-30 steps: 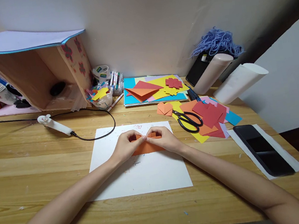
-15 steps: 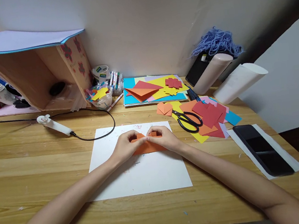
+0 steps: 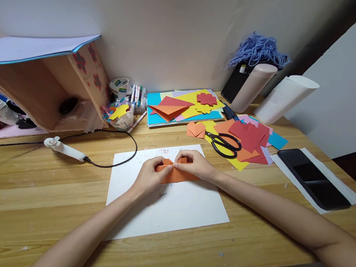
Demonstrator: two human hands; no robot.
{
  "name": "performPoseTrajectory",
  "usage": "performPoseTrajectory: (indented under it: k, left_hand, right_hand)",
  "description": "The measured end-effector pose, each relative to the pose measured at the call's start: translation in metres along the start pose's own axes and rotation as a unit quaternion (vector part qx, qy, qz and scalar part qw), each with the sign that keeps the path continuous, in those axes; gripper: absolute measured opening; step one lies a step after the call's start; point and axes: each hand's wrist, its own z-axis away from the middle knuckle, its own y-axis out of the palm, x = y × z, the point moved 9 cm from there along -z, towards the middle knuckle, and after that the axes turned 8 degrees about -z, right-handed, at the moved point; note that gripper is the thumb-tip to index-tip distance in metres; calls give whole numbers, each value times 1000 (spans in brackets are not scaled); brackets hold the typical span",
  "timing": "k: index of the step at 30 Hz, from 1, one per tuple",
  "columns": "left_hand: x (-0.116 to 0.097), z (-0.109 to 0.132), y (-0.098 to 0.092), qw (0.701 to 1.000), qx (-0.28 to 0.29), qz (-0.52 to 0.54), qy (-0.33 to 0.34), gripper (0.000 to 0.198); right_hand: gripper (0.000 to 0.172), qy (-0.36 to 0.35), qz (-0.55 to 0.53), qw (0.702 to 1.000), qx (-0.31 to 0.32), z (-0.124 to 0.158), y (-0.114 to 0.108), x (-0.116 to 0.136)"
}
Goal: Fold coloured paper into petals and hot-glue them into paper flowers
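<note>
Between my two hands is a piece of orange paper (image 3: 175,177) with folded edges, held low over a white sheet (image 3: 188,207). My left hand (image 3: 150,172) grips its left side, thumb in front and fingers behind. On the right side my right hand (image 3: 194,165) pinches it the same way. Both thumb tips meet near the paper's middle, by a small fold. The fingers behind the paper are partly hidden. Beyond my right hand lies a folded orange heart (image 3: 195,130), close to black-handled scissors (image 3: 226,143).
Coloured paper scraps (image 3: 251,136) lie under and beside the scissors. A phone (image 3: 313,178) rests at the right. A white corded tool (image 3: 64,149) lies at the left, its cable looping toward the sheet. Behind stand a cardboard box (image 3: 93,83), a paper stack (image 3: 186,120) and a white roll (image 3: 287,98).
My left thumb has drawn back slightly to the left, so a little more of the paper's middle fold shows. Both hands keep hold of the orange paper.
</note>
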Motion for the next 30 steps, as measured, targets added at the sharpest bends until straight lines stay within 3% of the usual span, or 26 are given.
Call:
performPoseTrajectory:
  k: [21, 26, 30]
  left_hand:
    - [6, -1, 1, 998, -16, 52, -12, 28]
    - [14, -2, -3, 993, -41, 108, -32, 27]
    - [14, -1, -5, 995, -39, 75, -54, 29]
  right_hand:
    - [13, 6, 6, 1000, 8, 0, 3, -6]
    - [20, 22, -49, 998, -28, 0, -5, -11]
    - [22, 34, -88, 994, -49, 1, -8, -14]
